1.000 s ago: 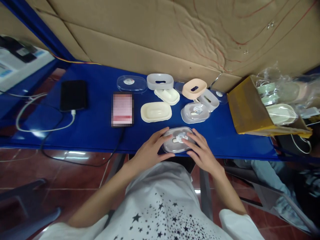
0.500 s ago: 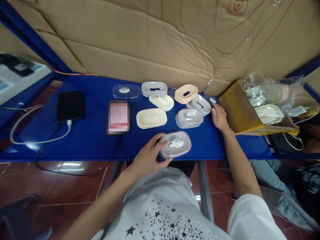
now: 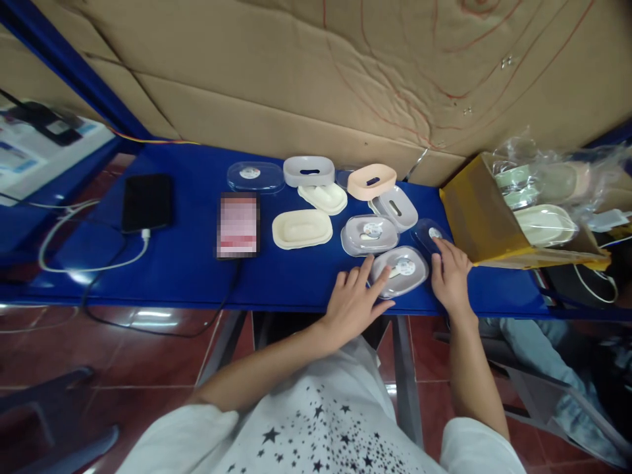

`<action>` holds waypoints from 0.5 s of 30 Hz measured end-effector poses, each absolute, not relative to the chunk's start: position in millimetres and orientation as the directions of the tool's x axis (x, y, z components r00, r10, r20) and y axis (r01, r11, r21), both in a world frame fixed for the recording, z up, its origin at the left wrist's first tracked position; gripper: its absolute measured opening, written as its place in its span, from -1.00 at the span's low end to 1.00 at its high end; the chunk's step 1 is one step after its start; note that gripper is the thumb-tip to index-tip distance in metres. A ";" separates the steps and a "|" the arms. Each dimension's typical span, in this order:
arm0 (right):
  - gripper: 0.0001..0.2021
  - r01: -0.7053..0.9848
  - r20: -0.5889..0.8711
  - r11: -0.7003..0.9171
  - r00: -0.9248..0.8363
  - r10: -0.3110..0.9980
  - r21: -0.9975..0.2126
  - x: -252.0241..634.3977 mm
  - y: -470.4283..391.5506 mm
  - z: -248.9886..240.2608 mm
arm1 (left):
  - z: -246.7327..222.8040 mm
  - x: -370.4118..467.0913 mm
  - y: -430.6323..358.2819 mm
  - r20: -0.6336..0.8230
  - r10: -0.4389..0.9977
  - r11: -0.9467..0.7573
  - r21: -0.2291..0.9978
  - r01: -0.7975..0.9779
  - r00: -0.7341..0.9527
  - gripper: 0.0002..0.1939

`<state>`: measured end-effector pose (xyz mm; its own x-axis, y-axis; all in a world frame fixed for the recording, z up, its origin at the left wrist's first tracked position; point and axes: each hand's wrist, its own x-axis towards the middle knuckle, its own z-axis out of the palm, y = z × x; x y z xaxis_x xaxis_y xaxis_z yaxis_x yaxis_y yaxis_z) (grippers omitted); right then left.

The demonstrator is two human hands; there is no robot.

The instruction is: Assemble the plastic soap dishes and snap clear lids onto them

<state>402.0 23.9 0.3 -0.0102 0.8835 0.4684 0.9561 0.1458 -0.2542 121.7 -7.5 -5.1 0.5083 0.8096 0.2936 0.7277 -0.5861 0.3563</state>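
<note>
An oval, grey, clear-lidded plastic box (image 3: 407,278) near the table's front edge is touched by the spread, part-open left hand (image 3: 356,301), and a labelled clear oval lid (image 3: 423,232) by the loosely open right hand (image 3: 451,276).

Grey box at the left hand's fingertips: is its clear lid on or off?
On: the clear lid, with a sticker, covers the grey box. Cannot tell if it is fully pressed down.

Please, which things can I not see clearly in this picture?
In the head view:
Pink rectangular screen: blurred into blocks.
Sticker print on leftmost clear plastic lid: too small.
Bottom of brown cardboard box: hidden by wrapped pieces.
Person in jeans: cut off at right edge.
</note>
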 end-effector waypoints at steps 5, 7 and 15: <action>-0.52 0.905 0.523 0.322 -0.139 0.841 -0.278 390.6 5.6 35.3 | 2.1 107.1 11.8 0.379 0.803 -0.579 0.312 0.754 0.460 -0.30; -0.55 0.890 0.485 0.362 -0.196 0.852 -0.276 388.2 21.5 49.1 | 4.0 79.6 25.7 0.435 0.836 -0.494 0.329 0.805 0.335 -0.43; -0.60 0.930 0.120 0.348 -0.334 0.935 -0.118 371.1 161.6 58.5 | -8.7 -13.3 26.5 0.399 0.878 -0.395 0.292 0.871 0.265 -0.69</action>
<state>371.1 161.6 58.5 -0.3341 0.9349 0.1201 0.9302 0.3476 -0.1182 -13.3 26.5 -8.7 0.2646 0.8779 0.3991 0.8710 -0.3952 0.2918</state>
